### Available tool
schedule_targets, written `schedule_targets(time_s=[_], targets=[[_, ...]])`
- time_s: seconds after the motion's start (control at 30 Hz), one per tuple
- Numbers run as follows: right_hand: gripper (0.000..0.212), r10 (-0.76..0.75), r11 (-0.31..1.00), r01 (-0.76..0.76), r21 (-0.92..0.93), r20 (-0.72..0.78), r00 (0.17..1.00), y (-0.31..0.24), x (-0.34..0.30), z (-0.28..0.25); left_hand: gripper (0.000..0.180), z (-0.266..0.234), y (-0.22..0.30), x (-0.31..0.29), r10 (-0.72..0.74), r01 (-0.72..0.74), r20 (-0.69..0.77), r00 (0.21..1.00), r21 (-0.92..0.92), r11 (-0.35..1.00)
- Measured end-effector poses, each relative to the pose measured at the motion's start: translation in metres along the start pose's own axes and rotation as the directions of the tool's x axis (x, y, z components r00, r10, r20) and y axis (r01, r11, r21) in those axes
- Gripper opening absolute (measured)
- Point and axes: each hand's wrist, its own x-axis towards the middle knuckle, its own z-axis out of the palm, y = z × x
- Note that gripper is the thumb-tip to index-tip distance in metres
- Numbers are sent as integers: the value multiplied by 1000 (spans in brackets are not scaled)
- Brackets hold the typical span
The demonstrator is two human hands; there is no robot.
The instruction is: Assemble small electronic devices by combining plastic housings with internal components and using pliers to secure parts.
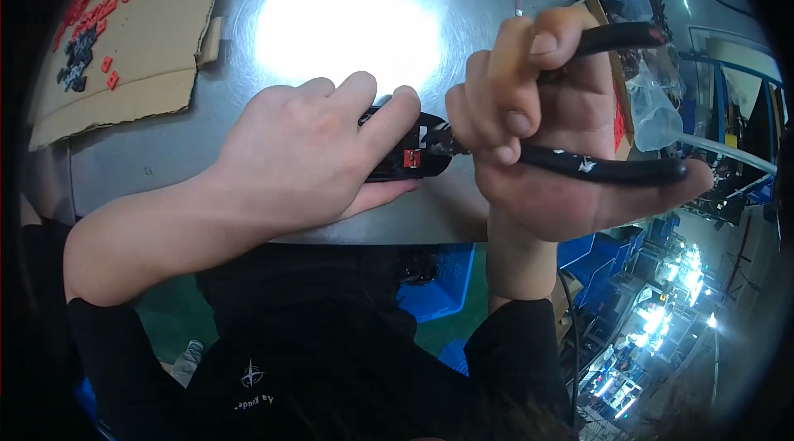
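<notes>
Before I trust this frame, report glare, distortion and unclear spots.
Head view: white glare washes out part of the grey metal table; head view: the background bends toward the dark rim, bright white lights blow out at lower right, and the tip of the black-handled pliers blends into the black rounded casing.

Our left hand [318, 135] grips a black housing [434, 165] near mid-frame; right of centre, our right hand [571, 114] holds black-handled pliers [571, 162], handles spread, their tip at the housing. At upper left, we see red pieces [101, 11] on cardboard [157, 95].
</notes>
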Motion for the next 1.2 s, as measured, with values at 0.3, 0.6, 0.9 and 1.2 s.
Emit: schedule_targets(time_s=[0.3, 0.6, 0.9, 1.2], targets=[[106, -8, 992, -6, -124, -110, 994, 11, -2, 5, 61, -2, -2, 0, -4, 3, -23, 1000, -36, 999], [90, -329, 904, 381, -195, 254, 910, 31, -12, -3, 57, -4, 0, 1, -121, 144, 143, 982, -162, 976], [89, -251, 915, 348, -205, 387, 887, 20, -3, -16, 54, 1, -1, 0, -111, 119, 70, 991, -120, 986], [100, -146, 885, 160, 438, -67, 987, -10, 33, -65, 59, -19, -5, 5, -136, 134, 125, 983, 23, 991]])
